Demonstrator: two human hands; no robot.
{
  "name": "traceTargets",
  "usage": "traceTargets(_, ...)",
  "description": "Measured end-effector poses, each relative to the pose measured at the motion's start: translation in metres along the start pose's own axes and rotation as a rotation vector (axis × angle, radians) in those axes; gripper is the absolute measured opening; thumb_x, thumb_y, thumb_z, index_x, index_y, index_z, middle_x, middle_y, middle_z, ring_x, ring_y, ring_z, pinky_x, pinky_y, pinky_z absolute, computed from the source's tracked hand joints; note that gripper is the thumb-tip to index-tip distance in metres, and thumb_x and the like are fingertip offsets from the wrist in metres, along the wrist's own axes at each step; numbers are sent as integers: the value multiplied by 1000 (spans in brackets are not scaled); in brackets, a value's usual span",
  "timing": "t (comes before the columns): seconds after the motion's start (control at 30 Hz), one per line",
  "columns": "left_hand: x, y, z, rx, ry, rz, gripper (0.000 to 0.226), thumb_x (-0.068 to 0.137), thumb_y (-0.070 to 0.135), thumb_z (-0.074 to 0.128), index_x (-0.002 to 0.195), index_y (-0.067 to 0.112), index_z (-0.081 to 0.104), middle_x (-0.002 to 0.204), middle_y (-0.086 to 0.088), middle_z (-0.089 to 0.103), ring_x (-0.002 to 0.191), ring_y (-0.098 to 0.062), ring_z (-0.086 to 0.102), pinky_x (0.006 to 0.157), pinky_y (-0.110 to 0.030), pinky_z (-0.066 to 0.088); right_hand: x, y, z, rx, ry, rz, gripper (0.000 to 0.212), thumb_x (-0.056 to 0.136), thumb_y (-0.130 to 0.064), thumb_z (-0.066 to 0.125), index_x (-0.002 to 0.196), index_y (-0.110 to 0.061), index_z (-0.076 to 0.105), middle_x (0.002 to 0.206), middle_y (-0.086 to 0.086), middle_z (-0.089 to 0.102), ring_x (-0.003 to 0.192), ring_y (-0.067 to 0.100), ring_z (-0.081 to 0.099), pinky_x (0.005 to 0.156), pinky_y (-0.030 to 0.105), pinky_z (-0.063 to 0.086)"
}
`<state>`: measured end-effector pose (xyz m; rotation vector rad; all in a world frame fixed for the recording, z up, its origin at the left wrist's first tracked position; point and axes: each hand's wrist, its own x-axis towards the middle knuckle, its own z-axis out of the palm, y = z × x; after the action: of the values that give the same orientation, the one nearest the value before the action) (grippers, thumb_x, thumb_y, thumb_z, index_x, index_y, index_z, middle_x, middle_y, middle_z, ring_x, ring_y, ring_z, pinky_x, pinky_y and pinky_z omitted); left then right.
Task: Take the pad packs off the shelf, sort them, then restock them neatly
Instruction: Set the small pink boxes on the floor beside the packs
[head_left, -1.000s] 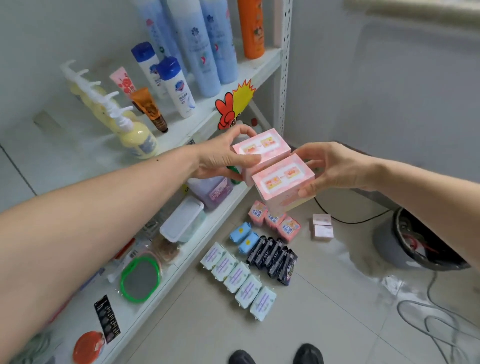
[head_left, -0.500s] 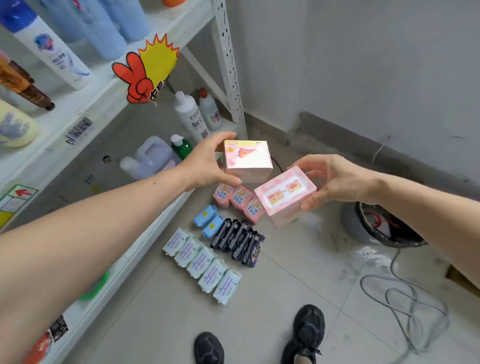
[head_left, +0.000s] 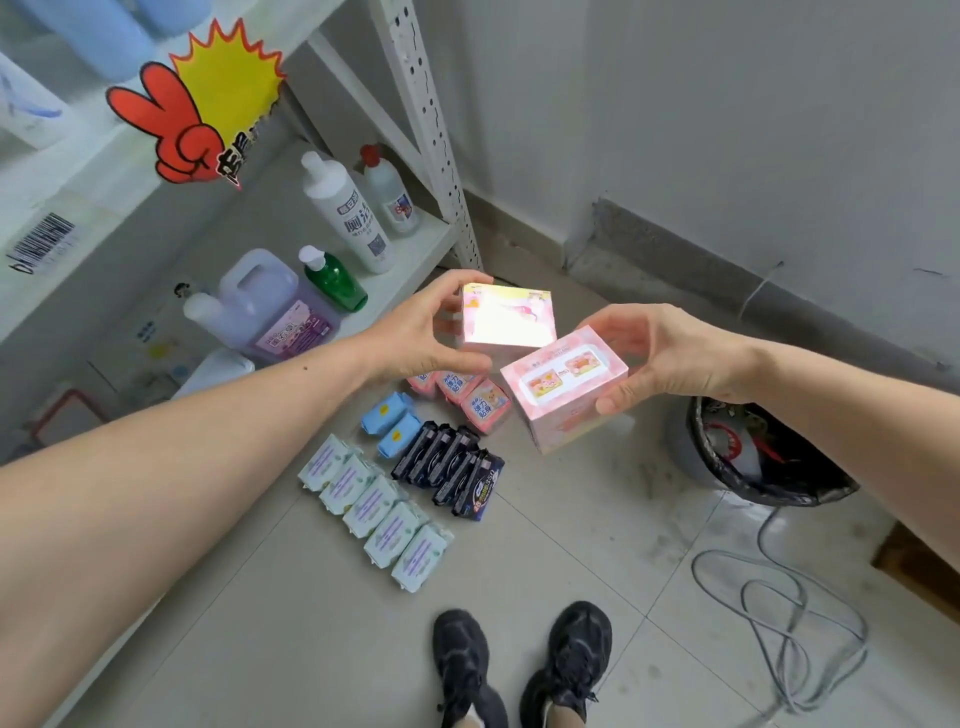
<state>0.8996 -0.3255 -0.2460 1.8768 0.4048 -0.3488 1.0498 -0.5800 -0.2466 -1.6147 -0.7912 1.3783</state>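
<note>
**Two pink boxes held above the sorted rows**

My left hand (head_left: 415, 338) grips one pink box (head_left: 511, 317), thumb below and fingers over its far edge, broad face tilted up. My right hand (head_left: 670, 358) pinches the second pink box (head_left: 563, 387), long axis slanting up to the right. Both hang above the black packs (head_left: 449, 467); left of those lie the pale green packs (head_left: 374, 512), right is open tile up to the bin (head_left: 758, 447).

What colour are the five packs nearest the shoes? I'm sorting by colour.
The five packs are pale mint green with purple stripes, clearest in the head view.
</note>
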Motion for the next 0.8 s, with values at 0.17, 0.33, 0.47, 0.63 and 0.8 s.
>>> traceTargets(0.17,10,-8,-14,-457,-7,-172,102,44,48,93,131,25,44,126,-5,63,118,-24,60,98,-41,51,10,2,-9,-31,2,7,65,60,6,85,116,-12,60,112,1,70,109,15,64,73,21,53)
traceTargets(0.33,32,-15,-24,-667,-68,-182,98,41,53,91,126,16,59,121,-13,66,111,-26,64,84,-34,56,25,-15,-19,-117,-18,20,66,57,0,87,116,-16,61,113,-2,70,110,11,63,77,24,53)
traceTargets(0.47,47,-19,-32,-639,-76,-222,112,32,60,91,127,12,57,120,-15,67,107,-27,66,79,-38,58,44,-26,-20,-176,-41,34,68,55,-1,89,115,-18,62,113,-5,70,110,9,63,80,22,53)
traceTargets(0.63,65,-24,-40,-571,-150,-246,100,21,61,89,101,9,63,96,-10,74,88,-23,72,67,-34,59,76,-25,-10,-321,-35,27,70,50,-20,94,110,-40,65,150,-18,29,137,-5,30,102,29,43)
traceTargets(0.8,90,-59,-19,-500,-56,-322,92,24,65,87,98,14,65,88,-7,72,81,-20,70,69,-33,59,97,1,7,-162,-78,43,66,57,-13,91,115,-32,64,150,-20,34,135,-1,37,91,18,45)
